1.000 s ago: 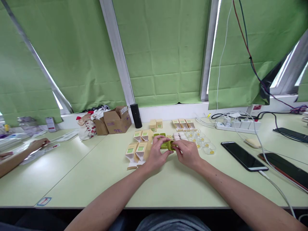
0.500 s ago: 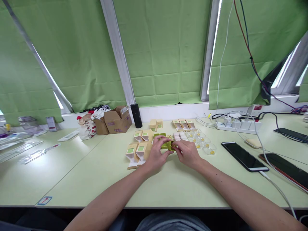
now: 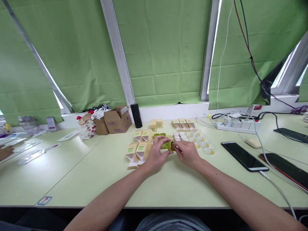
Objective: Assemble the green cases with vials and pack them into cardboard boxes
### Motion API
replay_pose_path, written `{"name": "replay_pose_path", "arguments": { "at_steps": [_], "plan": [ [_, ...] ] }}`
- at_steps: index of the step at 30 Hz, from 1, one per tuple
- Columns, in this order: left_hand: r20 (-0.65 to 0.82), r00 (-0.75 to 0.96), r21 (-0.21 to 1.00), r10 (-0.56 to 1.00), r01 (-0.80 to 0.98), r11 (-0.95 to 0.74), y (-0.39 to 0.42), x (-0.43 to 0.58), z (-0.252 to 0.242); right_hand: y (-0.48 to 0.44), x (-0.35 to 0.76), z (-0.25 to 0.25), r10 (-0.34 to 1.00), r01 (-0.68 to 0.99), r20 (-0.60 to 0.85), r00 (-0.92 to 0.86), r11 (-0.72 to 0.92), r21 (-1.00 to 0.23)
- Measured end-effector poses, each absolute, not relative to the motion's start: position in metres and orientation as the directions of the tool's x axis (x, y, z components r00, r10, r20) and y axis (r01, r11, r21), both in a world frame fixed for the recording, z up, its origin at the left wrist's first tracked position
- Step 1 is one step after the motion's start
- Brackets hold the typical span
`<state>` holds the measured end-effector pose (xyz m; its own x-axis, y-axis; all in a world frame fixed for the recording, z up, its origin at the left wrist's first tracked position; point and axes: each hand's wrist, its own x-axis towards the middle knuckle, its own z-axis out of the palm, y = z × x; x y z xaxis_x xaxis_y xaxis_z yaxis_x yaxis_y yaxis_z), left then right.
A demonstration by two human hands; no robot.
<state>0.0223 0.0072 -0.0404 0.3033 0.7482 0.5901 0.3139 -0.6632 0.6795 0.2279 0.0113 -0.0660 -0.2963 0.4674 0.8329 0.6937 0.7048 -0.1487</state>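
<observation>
Both my hands meet over the middle of the pale green table (image 3: 96, 179). My left hand (image 3: 157, 153) and my right hand (image 3: 188, 152) are each closed on a small olive-green case (image 3: 169, 145) held between them just above the tabletop. Left of my hands lie several small tan cartons with green labels (image 3: 137, 150), some open. Behind and right of the case sit several clear plastic shells with yellow bits (image 3: 204, 146). Three more tan cartons (image 3: 184, 124) lie further back.
A brown cardboard box (image 3: 117, 120) and a black cylinder (image 3: 136, 115) stand at the back near the window sill. Two phones (image 3: 243, 156) and a white power strip (image 3: 237, 125) with cables lie to the right. Another person's hand (image 3: 4, 152) shows at the far left.
My hands have stayed nearly still on the green case. The other person's hand at the far left drew back out of view, then reappeared at the left edge.
</observation>
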Motion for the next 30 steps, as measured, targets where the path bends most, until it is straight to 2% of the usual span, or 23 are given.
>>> {"name": "replay_pose_path", "arguments": {
  "at_steps": [21, 27, 30],
  "plan": [
    [0.601, 0.300, 0.669, 0.741, 0.317, -0.672, 0.0096, 0.0222, -0.0413, 0.0117, 0.2314, -0.0622, 0.383, 0.667, 0.858, -0.342, 0.742, -0.065],
    [0.629, 0.216, 0.655, 0.746, 0.369, -0.659, 0.0124, 0.0200, -0.0406, 0.0049, 0.2316, -0.0580, 0.373, 0.610, 0.889, -0.267, 0.779, -0.144],
    [0.634, 0.185, 0.648, 0.751, 0.403, -0.646, 0.0124, 0.0198, -0.0393, 0.0038, 0.2312, -0.0567, 0.410, 0.609, 0.879, -0.243, 0.770, -0.191]
  ]
}}
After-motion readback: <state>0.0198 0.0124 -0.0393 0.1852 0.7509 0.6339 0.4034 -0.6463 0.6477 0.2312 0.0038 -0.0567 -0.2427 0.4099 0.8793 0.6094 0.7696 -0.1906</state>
